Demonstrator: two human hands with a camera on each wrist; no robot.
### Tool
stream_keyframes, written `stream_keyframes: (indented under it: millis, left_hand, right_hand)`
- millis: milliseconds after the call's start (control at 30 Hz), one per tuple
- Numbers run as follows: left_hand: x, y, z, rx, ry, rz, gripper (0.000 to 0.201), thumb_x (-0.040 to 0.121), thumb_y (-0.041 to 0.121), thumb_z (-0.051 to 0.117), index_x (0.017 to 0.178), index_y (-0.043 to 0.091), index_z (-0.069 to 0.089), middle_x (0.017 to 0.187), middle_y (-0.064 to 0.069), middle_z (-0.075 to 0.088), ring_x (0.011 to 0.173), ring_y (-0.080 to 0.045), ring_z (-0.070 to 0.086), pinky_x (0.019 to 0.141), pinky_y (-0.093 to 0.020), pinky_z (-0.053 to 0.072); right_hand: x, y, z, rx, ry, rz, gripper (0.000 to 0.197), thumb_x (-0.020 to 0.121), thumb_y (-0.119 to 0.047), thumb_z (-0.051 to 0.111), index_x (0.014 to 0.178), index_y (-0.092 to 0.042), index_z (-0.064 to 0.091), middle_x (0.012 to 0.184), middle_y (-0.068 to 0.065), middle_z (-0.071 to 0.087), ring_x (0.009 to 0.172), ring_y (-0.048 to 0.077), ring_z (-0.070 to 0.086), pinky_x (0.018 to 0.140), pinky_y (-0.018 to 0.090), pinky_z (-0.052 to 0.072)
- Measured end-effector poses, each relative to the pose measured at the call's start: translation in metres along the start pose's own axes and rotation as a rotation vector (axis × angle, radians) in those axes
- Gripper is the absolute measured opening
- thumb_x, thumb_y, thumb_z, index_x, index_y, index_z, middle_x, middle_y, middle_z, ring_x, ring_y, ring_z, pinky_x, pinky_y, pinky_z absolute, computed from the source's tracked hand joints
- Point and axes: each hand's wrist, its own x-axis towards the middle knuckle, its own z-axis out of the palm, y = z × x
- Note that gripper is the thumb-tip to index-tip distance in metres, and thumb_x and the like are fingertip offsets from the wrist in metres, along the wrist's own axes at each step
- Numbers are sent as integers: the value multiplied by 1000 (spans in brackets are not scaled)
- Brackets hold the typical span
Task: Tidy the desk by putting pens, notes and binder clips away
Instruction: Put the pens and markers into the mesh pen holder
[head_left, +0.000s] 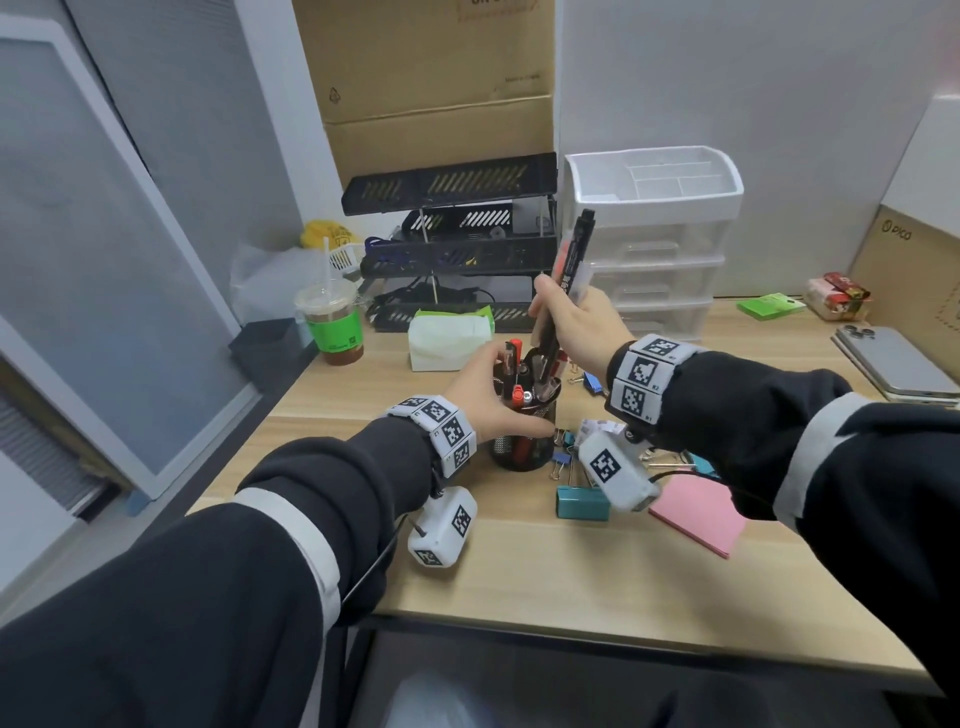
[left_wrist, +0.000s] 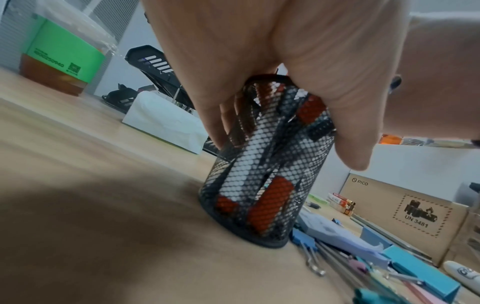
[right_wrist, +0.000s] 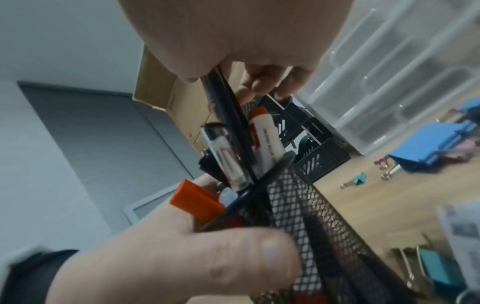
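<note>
A black mesh pen cup (head_left: 524, 441) (left_wrist: 267, 164) (right_wrist: 311, 216) stands on the wooden desk (head_left: 519, 561) with several red and black pens in it. My left hand (head_left: 493, 400) (left_wrist: 272, 72) grips the cup near its rim, thumb in front. My right hand (head_left: 576, 322) (right_wrist: 233, 41) holds a bunch of pens (head_left: 571, 270) (right_wrist: 226, 115) upright, their lower ends inside the cup. Binder clips (head_left: 571, 462) (left_wrist: 415, 271) lie just right of the cup. A pink pad of notes (head_left: 701, 514) lies at the front right, a green pad (head_left: 769, 304) at the back right.
A white drawer unit (head_left: 660, 244) and black letter trays (head_left: 457, 244) stand at the back. An iced drink cup (head_left: 332, 322), a tissue pack (head_left: 449, 338), a phone (head_left: 898, 364), snack packs (head_left: 841, 293) and a cardboard box (head_left: 914, 270) are around.
</note>
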Motion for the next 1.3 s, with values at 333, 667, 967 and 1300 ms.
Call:
stream_keyframes:
  millis: [333, 667, 967, 1300]
  left_hand:
    - [1, -19, -3, -99, -29, -81, 98, 31, 54, 97, 117, 28, 58, 107, 9, 74, 101, -9, 71, 93, -40, 56]
    - [-4, -13, 0, -85, 18, -32, 98, 39, 49, 94, 124, 27, 49, 111, 13, 68, 104, -7, 67, 95, -37, 55]
    - [1, -20, 5, -101, -7, -52, 108, 26, 67, 92, 121, 32, 54, 109, 11, 72, 103, -11, 70, 91, -40, 57]
    - [-6, -4, -1, -66, 15, -26, 106, 37, 49, 93, 127, 22, 44, 116, 8, 62, 108, -12, 62, 95, -38, 55]
  right_hand:
    - [16, -33, -5, 10, 59, -99, 37, 93, -32, 53, 90, 1, 68, 84, 20, 73, 77, 32, 73, 74, 46, 61]
    - [7, -39, 11, -341, -110, -211, 21, 90, -23, 55, 71, -12, 57, 62, 4, 61, 53, 16, 58, 50, 24, 45]
    - [2, -27, 14, -559, -331, 7, 23, 86, -32, 67, 91, -10, 67, 83, 8, 72, 64, 18, 70, 52, 25, 55]
    - [0, -13, 7, -1153, -233, -449, 41, 100, -40, 28, 106, -21, 63, 108, 2, 57, 104, 25, 50, 85, 40, 44]
